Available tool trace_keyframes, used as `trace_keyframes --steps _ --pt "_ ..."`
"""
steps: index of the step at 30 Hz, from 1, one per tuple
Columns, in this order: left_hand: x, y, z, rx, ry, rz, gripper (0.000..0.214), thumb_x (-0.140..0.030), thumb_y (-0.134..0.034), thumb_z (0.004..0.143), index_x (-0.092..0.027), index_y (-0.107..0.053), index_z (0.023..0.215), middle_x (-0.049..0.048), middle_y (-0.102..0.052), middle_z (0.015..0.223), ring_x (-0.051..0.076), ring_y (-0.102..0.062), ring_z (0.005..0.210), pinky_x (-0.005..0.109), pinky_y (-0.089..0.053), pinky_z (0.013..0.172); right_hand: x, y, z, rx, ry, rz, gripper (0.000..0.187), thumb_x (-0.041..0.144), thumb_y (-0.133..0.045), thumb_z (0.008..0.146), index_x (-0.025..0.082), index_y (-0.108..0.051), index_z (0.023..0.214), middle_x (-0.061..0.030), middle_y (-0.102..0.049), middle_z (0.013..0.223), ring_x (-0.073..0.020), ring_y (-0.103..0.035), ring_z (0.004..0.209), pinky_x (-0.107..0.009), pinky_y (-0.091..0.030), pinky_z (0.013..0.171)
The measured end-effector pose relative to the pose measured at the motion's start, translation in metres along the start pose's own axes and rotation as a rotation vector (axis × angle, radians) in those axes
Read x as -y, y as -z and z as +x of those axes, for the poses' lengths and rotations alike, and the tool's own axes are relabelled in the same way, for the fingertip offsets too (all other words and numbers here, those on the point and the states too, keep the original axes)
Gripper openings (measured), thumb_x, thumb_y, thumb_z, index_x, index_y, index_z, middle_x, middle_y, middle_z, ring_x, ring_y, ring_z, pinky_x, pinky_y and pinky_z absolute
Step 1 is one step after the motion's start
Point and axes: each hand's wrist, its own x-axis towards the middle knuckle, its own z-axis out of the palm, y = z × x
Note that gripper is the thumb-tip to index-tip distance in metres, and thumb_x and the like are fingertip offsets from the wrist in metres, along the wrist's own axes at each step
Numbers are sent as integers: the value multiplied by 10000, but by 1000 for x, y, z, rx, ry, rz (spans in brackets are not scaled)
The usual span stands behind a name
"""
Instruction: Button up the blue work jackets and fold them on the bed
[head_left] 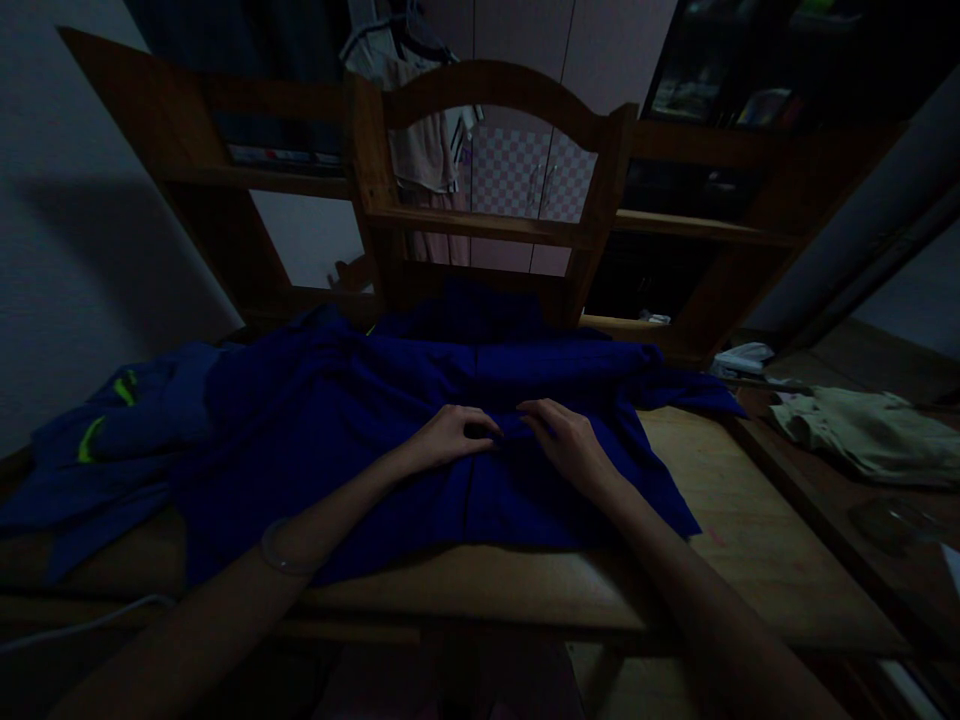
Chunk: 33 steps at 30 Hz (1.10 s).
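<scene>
A dark blue garment (360, 430) with a sleeve stretching to the right lies spread over the wooden table (705, 500). A dark vertical line runs down its middle. My left hand (450, 437), with a bracelet on the forearm, pinches the cloth just right of that line, thumb and fingertips closed together. Close by on the right, my right hand (568, 442) has its fingers bent down and pinched on the same garment. A small fold of cloth lies between the two hands. The dim light hides fine detail at the fingertips.
A lighter blue cloth with yellow-green marks (127, 430) is heaped at the left. A wooden shelf frame (495, 235) rises behind the table. Folded pale green cloth (862, 430) lies at the right. A white cable (97, 620) runs along the lower left. Clothes (420, 130) hang behind.
</scene>
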Motion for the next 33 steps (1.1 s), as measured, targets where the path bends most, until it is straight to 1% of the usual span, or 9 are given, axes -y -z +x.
trace_keyframes --steps 3,8,11,16,19,22,26,30,33 --pt "1 0 2 13 53 -45 224 -326 -660 749 -189 -689 924 10 -694 890 164 -636 841 248 -463 772 8 -6 0 49 33 23 352 180 -506 895 243 -509 1241 -61 -573 1139 -181 -580 1002 -294 -473 849" --pt "1 -1 2 -13 83 -106 240 -293 -677 716 -179 -619 919 7 -672 857 151 -629 792 251 -476 718 8 -13 -5 151 35 -7 373 217 -603 835 226 -555 1205 -72 -564 1156 -195 -588 989 -309 -482 839" --pt "1 -1 2 -22 78 -137 237 -263 -679 703 -172 -588 902 9 -661 843 141 -624 767 248 -477 697 6 -18 -5 165 20 42 303 228 -589 856 221 -600 1158 -63 -596 1083 -173 -606 923 -287 -476 817" --pt "1 -2 1 -14 68 -163 224 -262 -669 713 -170 -573 893 7 -647 838 136 -615 766 240 -471 687 4 -23 -1 121 -60 173 124 218 -590 863 203 -690 935 -32 -643 881 -137 -611 774 -235 -450 710" --pt "0 -1 1 1 70 -159 242 -281 -685 704 -168 -573 887 7 -648 833 135 -612 759 233 -466 681 3 -20 0 126 -81 213 111 179 -589 857 196 -698 869 -22 -657 841 -128 -609 755 -220 -428 697" --pt "0 -1 1 -2 69 -144 240 -288 -688 706 -169 -581 884 8 -651 835 136 -610 760 234 -463 689 5 -15 1 142 -100 224 110 175 -591 850 193 -697 870 -22 -675 858 -131 -612 764 -218 -416 699" --pt "-2 0 1 2 59 -141 244 -313 -685 717 -170 -598 895 12 -653 847 138 -608 766 236 -459 688 5 -13 1 192 -208 261 136 272 -586 857 181 -687 855 -18 -676 798 -127 -594 690 -213 -392 613" --pt "-3 0 0 -1 62 -139 261 -342 -684 718 -167 -606 896 13 -654 840 139 -608 762 233 -456 679 2 -20 1 300 -350 484 289 413 -544 866 153 -658 813 0 -615 663 -99 -520 559 -198 -346 507" --pt "-3 0 1 -2 66 -132 287 -352 -692 710 -168 -607 913 15 -656 848 141 -606 771 235 -458 690 0 -28 2 322 -397 683 354 476 -565 832 134 -650 804 14 -568 617 -82 -474 517 -191 -340 485"
